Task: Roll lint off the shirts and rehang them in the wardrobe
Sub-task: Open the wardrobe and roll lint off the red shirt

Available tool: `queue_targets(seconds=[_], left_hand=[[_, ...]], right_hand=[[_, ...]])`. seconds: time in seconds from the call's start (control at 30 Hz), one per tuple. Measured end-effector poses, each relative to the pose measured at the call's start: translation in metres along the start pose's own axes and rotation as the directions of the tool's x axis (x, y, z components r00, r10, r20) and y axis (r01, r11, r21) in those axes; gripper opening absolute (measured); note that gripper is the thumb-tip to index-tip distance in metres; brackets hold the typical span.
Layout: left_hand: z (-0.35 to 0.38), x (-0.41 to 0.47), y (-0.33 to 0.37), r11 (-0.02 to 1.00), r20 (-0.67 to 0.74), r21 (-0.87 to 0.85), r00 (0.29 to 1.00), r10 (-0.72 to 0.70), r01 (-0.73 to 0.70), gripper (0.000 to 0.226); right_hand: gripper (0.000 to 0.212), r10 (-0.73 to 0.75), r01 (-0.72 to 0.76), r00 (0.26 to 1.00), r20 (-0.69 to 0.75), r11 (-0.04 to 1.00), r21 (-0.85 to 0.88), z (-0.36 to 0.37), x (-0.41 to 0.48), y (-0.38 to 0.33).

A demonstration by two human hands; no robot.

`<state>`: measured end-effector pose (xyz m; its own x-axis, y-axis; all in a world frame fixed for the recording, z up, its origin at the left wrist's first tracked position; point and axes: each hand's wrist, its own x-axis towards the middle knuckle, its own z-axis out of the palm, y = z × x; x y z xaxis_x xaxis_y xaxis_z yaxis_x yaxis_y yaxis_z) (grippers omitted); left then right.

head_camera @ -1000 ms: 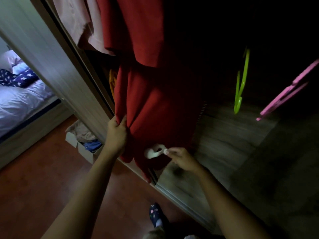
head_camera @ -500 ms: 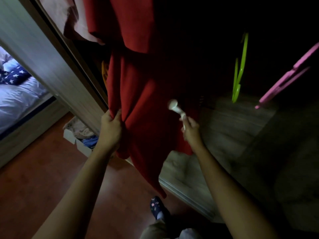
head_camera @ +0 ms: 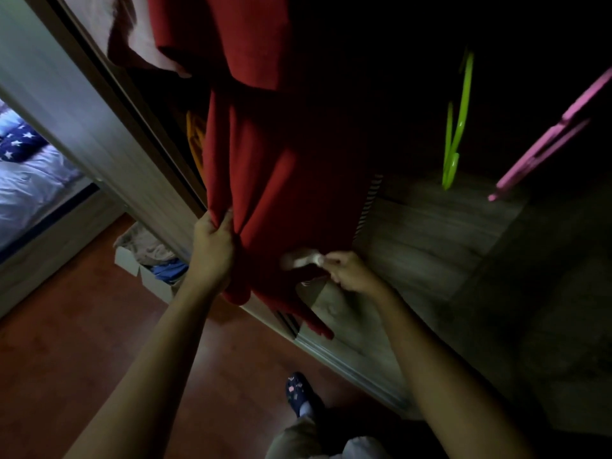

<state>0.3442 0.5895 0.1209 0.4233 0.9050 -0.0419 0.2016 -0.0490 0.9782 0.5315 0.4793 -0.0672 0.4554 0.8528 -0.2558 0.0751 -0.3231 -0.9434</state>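
A red shirt (head_camera: 291,180) hangs inside the dark wardrobe (head_camera: 430,246). My left hand (head_camera: 212,250) pinches its lower left edge and holds the cloth taut. My right hand (head_camera: 347,270) grips the handle of a white lint roller (head_camera: 299,260), whose head lies against the shirt near the hem. The roller is blurred. A pale pink shirt (head_camera: 132,38) hangs to the left of the red one.
A green hanger (head_camera: 455,127) and a pink hanger (head_camera: 546,140) hang bare at the right. A sliding door (head_camera: 82,111) stands at the left. An open box of clothes (head_camera: 149,263) sits on the red-brown floor. A bed (head_camera: 29,180) lies far left. My slippered foot (head_camera: 298,392) is below.
My right hand has brought the lint roller down from mid-shirt to the hem. My left hand keeps its hold on the shirt's edge.
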Motion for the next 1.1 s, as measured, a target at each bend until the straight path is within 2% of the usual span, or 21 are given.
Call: queue_targets(seconds=[0.1,0.23,0.37,0.43,0.5,0.6,0.7,0.77,0.87,0.97,1.03,1.1], left_hand=[[0.003,0.001,-0.001,1.0,-0.017,-0.016,1.0,-0.012,0.012,0.033],[0.002,0.0,-0.001,1.0,0.01,-0.003,1.0,-0.002,0.002,0.033],[-0.002,-0.002,0.002,0.999,0.056,0.036,0.998,0.026,-0.029,0.036],[-0.002,-0.003,0.003,0.998,0.053,0.044,0.998,0.036,-0.038,0.036],[-0.002,-0.003,0.003,0.999,0.054,0.036,0.998,0.031,-0.033,0.034],[0.0,-0.003,0.001,0.999,0.047,0.031,0.998,0.035,-0.036,0.027],[0.001,-0.004,0.001,0.999,0.041,0.023,0.999,0.022,-0.023,0.022],[0.001,-0.002,0.001,1.0,0.032,0.022,0.999,0.015,-0.015,0.025],[0.0,0.0,0.001,1.0,0.02,0.019,1.0,0.007,-0.007,0.029],[0.002,0.001,-0.002,1.0,0.044,0.026,0.999,0.004,-0.005,0.035],[0.003,0.001,-0.004,1.0,0.027,0.011,1.0,0.009,-0.01,0.036],[0.005,0.001,-0.004,1.0,0.012,0.004,1.0,0.013,-0.013,0.034]], right_hand=[[0.02,-0.112,0.127,0.983,-0.144,0.987,0.095,-0.03,0.003,-0.044],[0.029,-0.247,0.333,0.901,-0.358,0.921,0.201,-0.052,0.004,-0.076],[0.023,-0.248,0.372,0.851,-0.463,0.907,0.199,-0.05,0.017,-0.066],[0.024,-0.248,0.336,0.855,-0.456,0.934,0.124,-0.034,0.025,-0.042],[0.021,-0.204,0.247,0.903,-0.379,0.967,0.069,-0.015,0.033,-0.007],[0.026,-0.058,0.043,0.978,-0.198,0.996,-0.08,0.009,0.04,0.049],[0.035,0.11,-0.128,0.991,-0.08,0.953,-0.275,0.021,0.036,0.078],[0.039,0.172,-0.204,0.977,-0.122,0.919,-0.337,0.019,0.031,0.079],[0.044,0.15,-0.221,0.966,-0.21,0.901,-0.373,0.004,0.031,0.057],[0.039,0.054,-0.133,0.96,-0.274,0.952,-0.277,-0.021,0.029,0.015],[0.034,-0.091,0.028,0.943,-0.32,0.98,-0.196,-0.037,0.024,-0.021],[0.03,-0.241,0.212,0.889,-0.389,0.97,-0.118,-0.046,0.014,-0.059]])
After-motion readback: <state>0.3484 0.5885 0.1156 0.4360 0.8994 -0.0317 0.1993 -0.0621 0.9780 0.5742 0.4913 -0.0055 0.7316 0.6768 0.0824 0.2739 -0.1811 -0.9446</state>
